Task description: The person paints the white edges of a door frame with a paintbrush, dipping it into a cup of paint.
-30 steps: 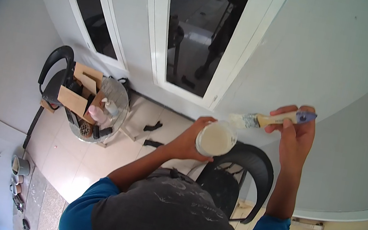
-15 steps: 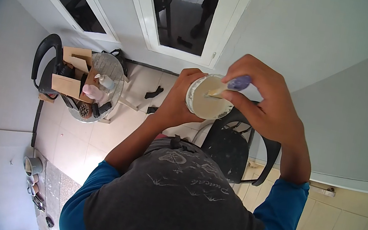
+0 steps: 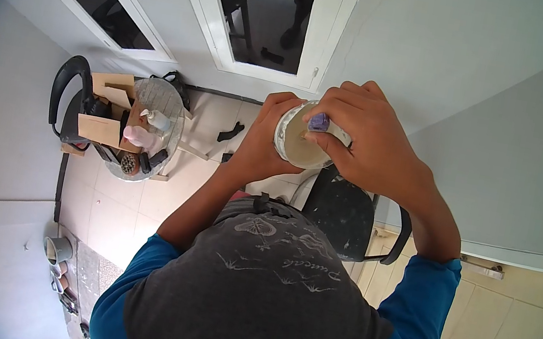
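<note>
My left hand (image 3: pixel 263 140) is wrapped round the side of a white, paint-smeared tub (image 3: pixel 282 136), held up in front of my waist. Cream-coloured paint (image 3: pixel 305 154) fills much of it. Above the opening, my right hand (image 3: pixel 359 135) pinches a paintbrush (image 3: pixel 319 122) by its purple handle. The brush points down into the tub, and its lower end is hidden by my fingers and the paint.
Below the tub stands a black chair (image 3: pixel 340 214) with paint specks. To the left, a round table (image 3: pixel 167 94) bears bottles and an open cardboard box (image 3: pixel 100 130). A glazed door (image 3: pixel 262 15) and white walls rise ahead; a grey pot (image 3: pixel 59 250) sits lower left.
My right hand has moved left over the tub, and the brush handle has swung from slanting rightward to more upright. The tub tilts slightly differently; my left hand keeps its hold.
</note>
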The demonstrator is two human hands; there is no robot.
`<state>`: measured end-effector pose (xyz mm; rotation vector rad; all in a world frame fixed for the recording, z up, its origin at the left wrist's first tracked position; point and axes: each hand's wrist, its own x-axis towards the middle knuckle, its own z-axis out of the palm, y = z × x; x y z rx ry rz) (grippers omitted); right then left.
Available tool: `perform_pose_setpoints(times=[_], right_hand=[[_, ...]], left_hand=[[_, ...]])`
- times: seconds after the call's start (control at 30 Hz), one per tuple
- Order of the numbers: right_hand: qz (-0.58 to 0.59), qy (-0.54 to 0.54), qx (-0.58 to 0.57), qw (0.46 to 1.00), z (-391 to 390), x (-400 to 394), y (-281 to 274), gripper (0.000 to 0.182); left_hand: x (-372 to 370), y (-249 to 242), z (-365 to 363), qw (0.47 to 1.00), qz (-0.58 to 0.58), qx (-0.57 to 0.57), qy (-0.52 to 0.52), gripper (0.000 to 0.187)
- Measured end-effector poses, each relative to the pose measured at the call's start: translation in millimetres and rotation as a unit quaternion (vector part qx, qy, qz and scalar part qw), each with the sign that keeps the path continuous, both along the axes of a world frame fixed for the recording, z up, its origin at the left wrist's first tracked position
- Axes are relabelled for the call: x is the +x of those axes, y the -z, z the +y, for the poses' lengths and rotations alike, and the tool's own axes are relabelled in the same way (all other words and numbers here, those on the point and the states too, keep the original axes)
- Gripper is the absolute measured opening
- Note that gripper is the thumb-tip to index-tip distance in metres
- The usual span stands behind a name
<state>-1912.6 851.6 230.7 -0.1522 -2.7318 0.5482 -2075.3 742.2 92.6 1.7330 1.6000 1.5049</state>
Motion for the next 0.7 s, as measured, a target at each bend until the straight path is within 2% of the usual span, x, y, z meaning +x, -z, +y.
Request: perform_pose_setpoints(times=[0.37,0.53,0.57,0.63,0.7], right_hand=[[0.021,0.001,0.024,0.999,8,6,7,0.023],[0.096,0.059,-0.064,0.992,2,24,-1,0.022],[0.099,0.06,-0.06,0.991,-4,27,2,0.022],[0.104,0.098,0.05,0.989,-19,30,11,0.015],[0.126,0.105,0.026,0.986,-29,31,21,0.015]], left_hand=[[3,-1,2,1.0,-0.008,-0.005,0.007,0.095],[0,13,4,1.0,0.004,0.001,-0.001,0.092],[0,16,4,1.0,0.007,-0.007,-0.001,0.09],[2,30,6,1.0,-0.003,-0.006,0.005,0.089],[6,33,7,1.0,0.004,-0.015,0.014,0.092]])
